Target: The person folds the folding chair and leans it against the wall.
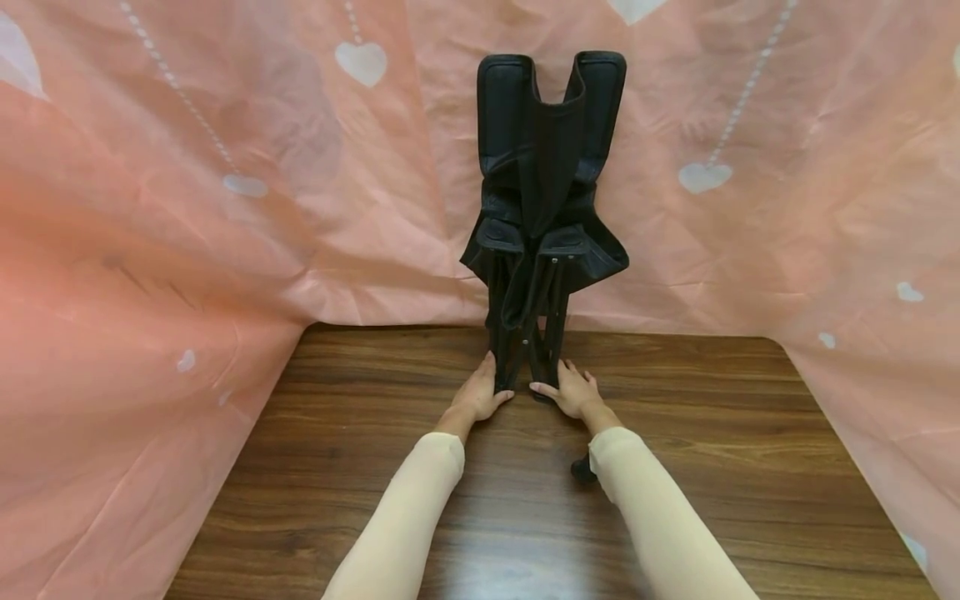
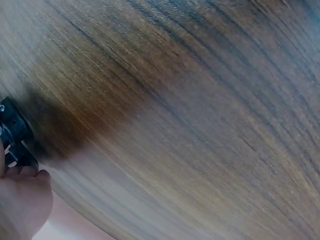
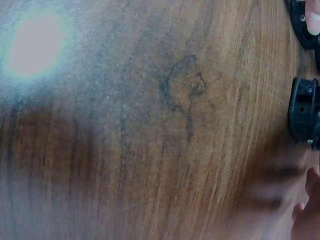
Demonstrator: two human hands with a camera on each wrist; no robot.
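Note:
A folded black folding chair [image 1: 551, 167] stands upright at the back of the wooden table, its fabric bunched above thin dark legs. My left hand [image 1: 477, 393] holds the legs low down on the left, thumb in front. On the other side my right hand [image 1: 576, 392] grips the legs near the feet, its thumb lying across the front. In the left wrist view, a black foot [image 2: 17, 122] shows beside the left hand [image 2: 27, 200]. Black plastic feet [image 3: 302, 110] appear at the right edge of the right wrist view, with fingertips [image 3: 313, 24] on one.
Wood-grain table [image 1: 360, 467] spreads below and to both sides of the chair. Pink cloth [image 1: 225, 208] with white hearts hangs behind and along both sides. A small black rounded thing [image 1: 582, 469] shows beside the right sleeve, partly hidden.

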